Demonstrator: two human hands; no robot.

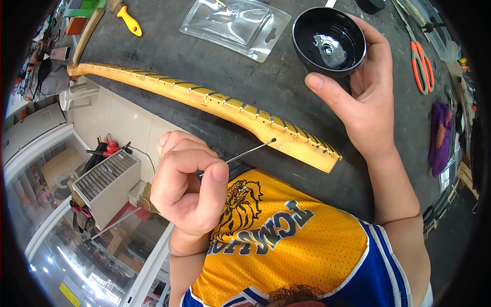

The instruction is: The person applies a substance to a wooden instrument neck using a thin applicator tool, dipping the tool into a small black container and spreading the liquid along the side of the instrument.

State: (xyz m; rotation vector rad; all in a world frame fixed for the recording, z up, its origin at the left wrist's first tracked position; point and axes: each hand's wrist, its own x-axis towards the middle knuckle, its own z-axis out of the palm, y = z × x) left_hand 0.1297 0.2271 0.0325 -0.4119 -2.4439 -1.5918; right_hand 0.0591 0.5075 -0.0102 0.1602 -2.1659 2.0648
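A yellowish wooden guitar neck [227, 110] with a fretted fingerboard lies diagonally across the dark table. My left hand [186, 184] is closed in a pinch on a thin metal rod [250, 151]. The rod's dark tip is over the neck's side near its wide end; whether it touches the wood I cannot tell. My right hand [365, 87] grips a small black bowl [327, 56] above the table, beyond the neck. A little dark, shiny liquid seems to lie in the bottom of the bowl.
A clear plastic blister pack [240, 25] lies beyond the neck. At the far left is a yellow-handled brush [129, 21]. Orange-and-grey handled scissors [422, 69] and a purple cloth [440, 138] lie on the right. Left of the table stands a glass-topped case [76, 245].
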